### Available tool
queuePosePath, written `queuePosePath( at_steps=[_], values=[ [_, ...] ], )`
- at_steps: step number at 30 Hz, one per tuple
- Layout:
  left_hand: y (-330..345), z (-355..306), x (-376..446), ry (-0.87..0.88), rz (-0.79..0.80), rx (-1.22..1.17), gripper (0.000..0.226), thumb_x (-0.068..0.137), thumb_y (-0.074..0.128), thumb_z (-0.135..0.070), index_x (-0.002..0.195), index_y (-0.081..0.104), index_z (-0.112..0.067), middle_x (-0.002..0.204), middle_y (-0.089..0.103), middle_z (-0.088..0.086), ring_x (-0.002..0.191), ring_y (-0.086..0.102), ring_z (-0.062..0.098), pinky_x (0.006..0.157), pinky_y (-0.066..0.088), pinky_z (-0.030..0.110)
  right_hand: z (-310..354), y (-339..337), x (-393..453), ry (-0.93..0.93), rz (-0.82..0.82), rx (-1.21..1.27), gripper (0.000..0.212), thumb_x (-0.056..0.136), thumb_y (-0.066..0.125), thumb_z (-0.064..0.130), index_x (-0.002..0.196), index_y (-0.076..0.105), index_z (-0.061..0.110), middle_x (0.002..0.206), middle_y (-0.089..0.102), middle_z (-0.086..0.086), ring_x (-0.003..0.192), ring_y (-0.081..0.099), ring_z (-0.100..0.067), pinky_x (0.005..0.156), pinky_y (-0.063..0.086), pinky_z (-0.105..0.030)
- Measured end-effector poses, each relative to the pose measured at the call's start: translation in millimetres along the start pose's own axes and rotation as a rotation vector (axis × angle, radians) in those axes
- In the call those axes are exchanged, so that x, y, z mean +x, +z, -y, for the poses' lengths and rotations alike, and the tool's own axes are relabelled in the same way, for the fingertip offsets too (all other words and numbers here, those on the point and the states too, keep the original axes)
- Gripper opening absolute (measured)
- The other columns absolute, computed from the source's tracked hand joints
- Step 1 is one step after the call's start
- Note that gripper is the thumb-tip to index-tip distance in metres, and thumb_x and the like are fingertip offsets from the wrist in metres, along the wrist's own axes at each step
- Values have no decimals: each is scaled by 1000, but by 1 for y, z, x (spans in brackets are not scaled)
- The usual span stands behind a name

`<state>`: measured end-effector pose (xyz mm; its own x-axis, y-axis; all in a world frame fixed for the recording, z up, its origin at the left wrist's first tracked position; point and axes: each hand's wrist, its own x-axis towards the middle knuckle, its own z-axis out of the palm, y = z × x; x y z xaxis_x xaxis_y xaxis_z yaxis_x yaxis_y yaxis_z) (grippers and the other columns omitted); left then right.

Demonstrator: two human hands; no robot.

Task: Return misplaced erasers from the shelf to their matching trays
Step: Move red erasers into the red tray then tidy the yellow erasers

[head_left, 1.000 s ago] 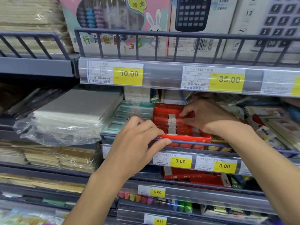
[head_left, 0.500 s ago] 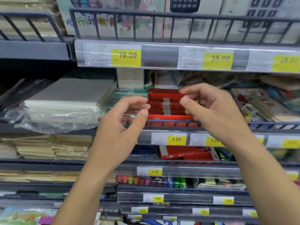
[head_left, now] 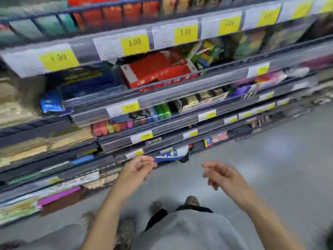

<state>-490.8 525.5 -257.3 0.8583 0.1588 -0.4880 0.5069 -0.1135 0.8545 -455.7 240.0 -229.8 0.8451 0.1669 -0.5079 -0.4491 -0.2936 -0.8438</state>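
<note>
The view is blurred and tilted down the shelving. The red eraser tray [head_left: 111, 11] and the green tray [head_left: 48, 24] beside it sit behind the top shelf rail, at the upper edge. One shelf lower lies a second red box [head_left: 156, 69]. My left hand [head_left: 137, 170] and my right hand [head_left: 219, 175] hang low in front of the bottom shelves, well away from the trays. Both have loosely curled fingers and I see nothing in either. No single eraser can be made out.
Yellow price labels [head_left: 135, 43] line the shelf edges. Coloured markers [head_left: 115, 127] and small packs fill the middle shelves; paper stacks [head_left: 27, 150] are at left. A blue and white item [head_left: 173, 155] lies at the bottom shelf near my left hand. Grey floor [head_left: 279, 168] spreads right; my feet are below.
Both hands have left the red tray on the upper shelf and dropped low. The view has swung sharply downward, so the trays now sit at the top edge.
</note>
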Motion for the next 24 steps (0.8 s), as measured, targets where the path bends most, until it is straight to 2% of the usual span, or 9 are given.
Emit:
queuePosePath(
  at_steps=[3,5,8,12,16,18,21,24],
  values=[
    [34,47,-4,-131,84,91,15,101,62,-8,100,71,-20,92,79,-1,86,67,19,74,49,31,-69,-25,-21,152,-77,20,10,96,64,7,101,72,7,81,68,-12,64,57,-21,58,44,-33],
    [55,65,-9,-188,129,145,11,100,64,-10,101,71,-18,96,79,4,83,67,17,69,49,23,-110,-45,-39,236,-142,31,11,97,62,8,101,72,7,81,69,-12,63,58,-20,57,44,-32],
    [91,76,-16,-222,195,210,11,101,62,-7,103,69,-14,93,77,4,77,66,14,61,47,16,-166,-75,-69,332,-211,48,12,98,59,6,101,71,7,79,70,-10,60,57,-17,55,43,-31],
    [145,75,-25,-287,231,208,9,101,62,-6,104,70,-9,91,77,3,74,66,11,63,49,17,-214,-115,-109,398,-259,83,15,96,58,5,101,71,11,80,69,-6,63,58,-16,60,43,-34],
    [192,71,-24,-289,253,226,9,100,63,-6,106,71,-7,94,78,8,76,67,11,62,51,19,-233,-153,-121,398,-283,122,15,96,57,6,101,70,12,83,70,-6,63,60,-13,60,45,-32],
    [211,69,-22,-275,267,251,10,101,63,-9,106,71,-11,91,80,1,75,69,7,64,53,18,-234,-172,-117,365,-299,151,15,96,58,7,102,70,14,84,72,-5,64,61,-12,59,47,-31],
    [233,62,-15,-263,283,303,10,100,64,-11,106,71,-13,89,79,-5,83,69,11,69,52,22,-225,-202,-106,306,-353,197,14,96,60,11,102,72,17,84,73,-4,64,62,-11,57,48,-27],
    [253,54,-5,-256,314,340,11,102,62,-11,107,71,-13,90,79,-8,77,68,3,65,51,16,-212,-232,-91,235,-402,228,11,97,62,18,101,72,21,83,74,-1,65,63,-10,57,50,-25]
  ],
)
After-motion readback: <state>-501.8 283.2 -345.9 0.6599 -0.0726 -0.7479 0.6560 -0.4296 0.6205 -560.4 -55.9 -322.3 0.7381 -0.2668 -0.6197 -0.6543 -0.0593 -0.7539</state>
